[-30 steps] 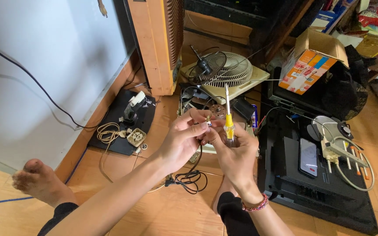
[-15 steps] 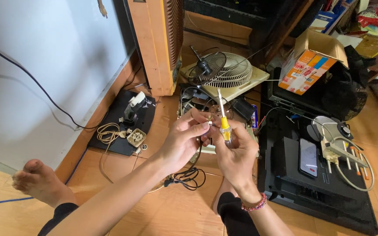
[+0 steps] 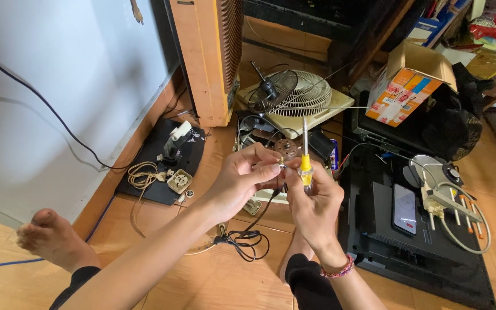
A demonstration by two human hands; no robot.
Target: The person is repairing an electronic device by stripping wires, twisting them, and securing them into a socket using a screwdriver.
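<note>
My left hand (image 3: 242, 178) pinches a small metal part (image 3: 281, 165) at chest height over the wooden floor. My right hand (image 3: 317, 201) touches it from the right and grips a yellow-handled screwdriver (image 3: 305, 155) whose shaft points straight up. A thin black cable (image 3: 248, 238) hangs below my hands and coils on the floor. Beneath them lies an opened beige electrical unit (image 3: 271, 143) with loose wires.
A dismantled fan grille (image 3: 299, 95) lies behind. A black board (image 3: 165, 166) with a socket and a coiled cord sits left by the wall. A black flat device (image 3: 414, 229) with a phone and a power strip lies right. A cardboard box (image 3: 409, 86) stands beyond.
The screwdriver has swung from tilted to upright, and both hands have shifted slightly while staying together on the small part.
</note>
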